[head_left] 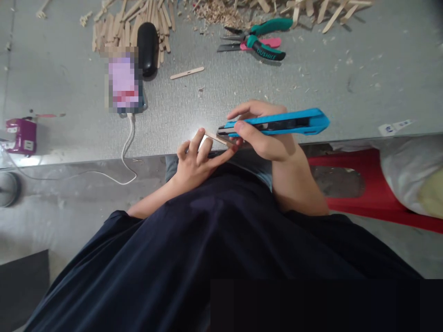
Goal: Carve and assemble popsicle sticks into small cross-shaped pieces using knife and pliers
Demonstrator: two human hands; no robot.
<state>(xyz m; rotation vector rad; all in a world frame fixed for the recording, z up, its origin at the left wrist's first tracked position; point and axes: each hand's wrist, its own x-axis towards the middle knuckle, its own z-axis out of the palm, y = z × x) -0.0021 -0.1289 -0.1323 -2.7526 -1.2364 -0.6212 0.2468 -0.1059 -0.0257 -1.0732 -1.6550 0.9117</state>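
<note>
Near the table's front edge, my left hand (195, 159) grips a flat wooden craft stick (221, 139), its fingers curled around the wood. My right hand (265, 133) is closed on a blue utility knife (294, 122), thumb along the handle's side. The knife points left, and its blade tip meets or lies very close to the stick's upper edge. Fingertips of both hands come together at the stick's right end. A lone craft stick (187, 73) with a dark mark in its middle lies farther back on the table.
Green-handled pliers (265, 39) rest over a pink-handled blade (230, 47). Behind are piled craft sticks (129, 20) and wood shavings (219, 11). A black case (148, 48), a blurred phone (124, 85) on a white cable (129, 138) and a purple box (21, 136) sit left. A red stool (374, 184) stands right.
</note>
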